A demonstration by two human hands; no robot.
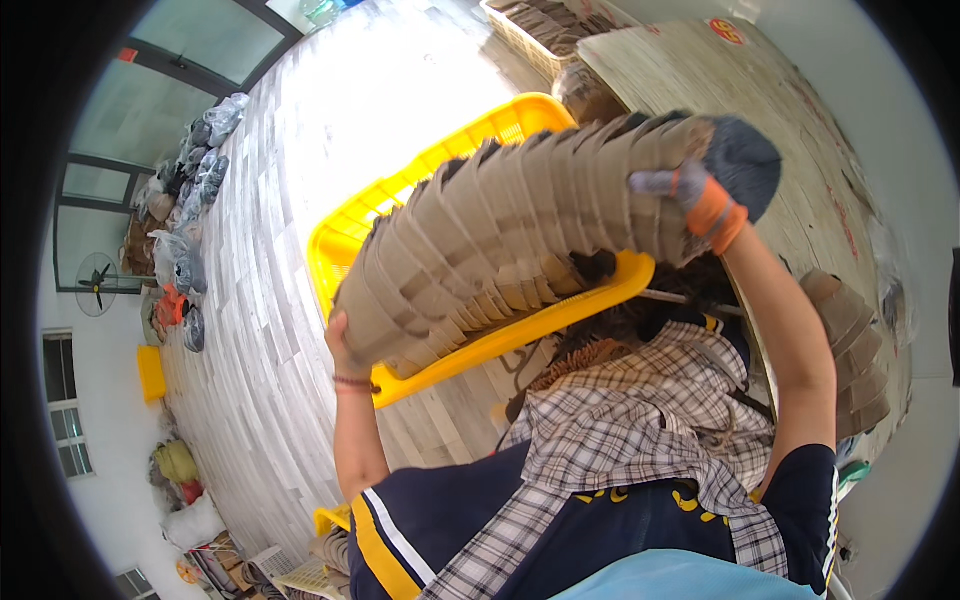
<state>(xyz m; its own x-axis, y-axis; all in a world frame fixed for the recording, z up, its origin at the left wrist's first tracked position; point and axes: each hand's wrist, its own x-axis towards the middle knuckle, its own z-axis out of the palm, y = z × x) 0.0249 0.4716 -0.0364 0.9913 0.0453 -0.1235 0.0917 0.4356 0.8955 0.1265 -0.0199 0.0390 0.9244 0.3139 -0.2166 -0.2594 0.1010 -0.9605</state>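
Observation:
A long, curved stack of nested brown cloth pieces, shaped like caps (500, 220), stretches between my two hands above a yellow plastic basket (430, 385). Its right end shows a dark grey, rounded piece (742, 165). My left hand (343, 345), bare with a bracelet at the wrist, grips the stack's lower left end; most of its fingers are hidden behind the cloth. Near the other end, my right hand (695, 200), in a grey and orange glove, is closed on the stack from the side. More brown pieces (510, 300) lie in the basket below.
To the right stands a wooden-topped table (690, 75) with another brown stack (850, 355) on it. A cream basket of brown pieces (545, 30) is at the far side. Plastic bags (190, 220) line the left wall near a fan (97, 285).

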